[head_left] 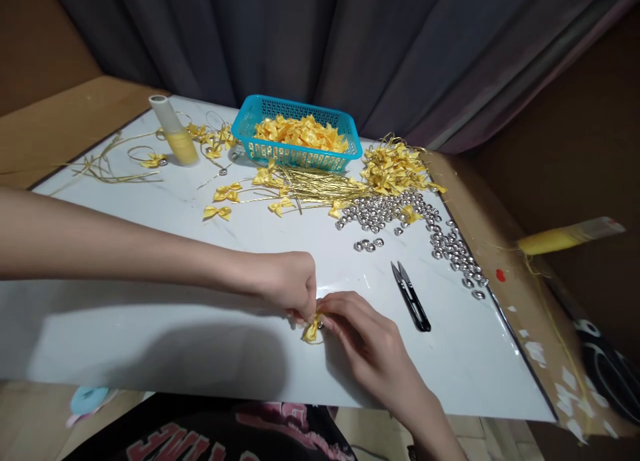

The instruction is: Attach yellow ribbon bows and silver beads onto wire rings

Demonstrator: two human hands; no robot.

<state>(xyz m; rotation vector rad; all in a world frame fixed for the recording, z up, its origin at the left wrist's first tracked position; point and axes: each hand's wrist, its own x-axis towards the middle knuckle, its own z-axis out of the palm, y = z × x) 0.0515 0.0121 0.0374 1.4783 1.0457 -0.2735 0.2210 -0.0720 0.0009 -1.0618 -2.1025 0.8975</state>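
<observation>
Both hands meet over a small yellow ribbon bow near the front of the white table. My left hand is closed, its fingertips pinching at the top of the bow. From the other side my right hand pinches the bow with thumb and fingertips. A thin gold cord loop shows below the bow, and a small silver bell or bead seems to sit beside it. The fingertips partly cover the bow, so exactly how it is gripped is hidden.
Black thread snips lie right of my hands. Silver beads, gold cords and finished-looking looped bows spread behind. A blue basket holds many yellow bows. A yellow thread spool stands at the back left.
</observation>
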